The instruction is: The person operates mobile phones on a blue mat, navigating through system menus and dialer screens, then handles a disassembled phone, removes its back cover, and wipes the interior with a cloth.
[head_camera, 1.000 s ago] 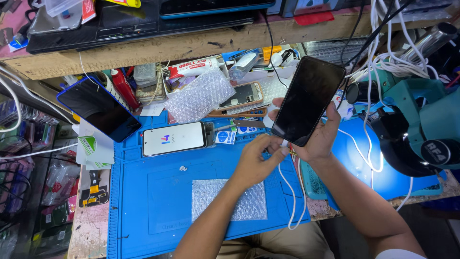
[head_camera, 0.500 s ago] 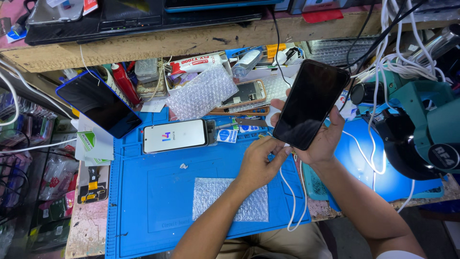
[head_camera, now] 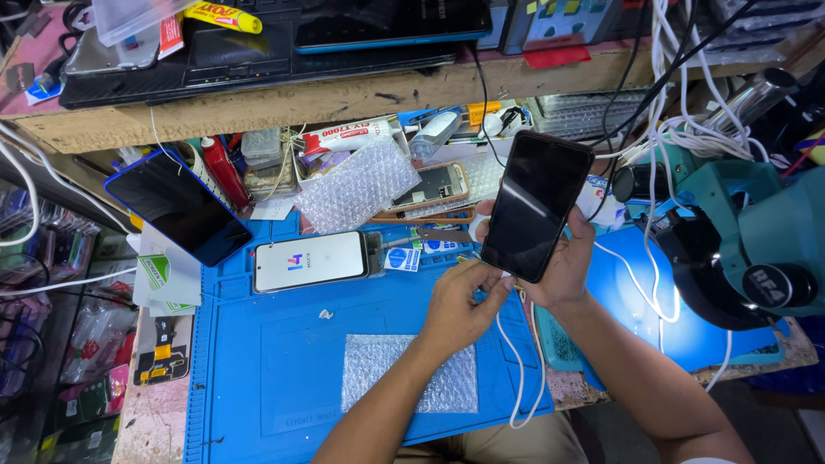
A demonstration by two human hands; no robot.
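Note:
My right hand (head_camera: 563, 262) holds a black phone (head_camera: 534, 204) upright, its dark screen facing me, above the blue work mat (head_camera: 284, 361). My left hand (head_camera: 460, 305) pinches the plug end of a white cable (head_camera: 520, 378) right at the phone's bottom edge. The cable hangs down over the mat's right side toward my lap. A second phone (head_camera: 309, 260) with a lit white screen lies flat on the mat to the left.
A dark-screened phone (head_camera: 179, 206) leans at the left. Bubble wrap (head_camera: 411, 374) lies on the mat, another piece (head_camera: 357, 185) at the back. A green microscope (head_camera: 739, 241) and white cables fill the right. A wooden shelf (head_camera: 344, 99) holds laptops above.
The view has shifted slightly. My left hand has stayed at the phone's bottom edge with the cable end, and the phone has tilted a little more upright.

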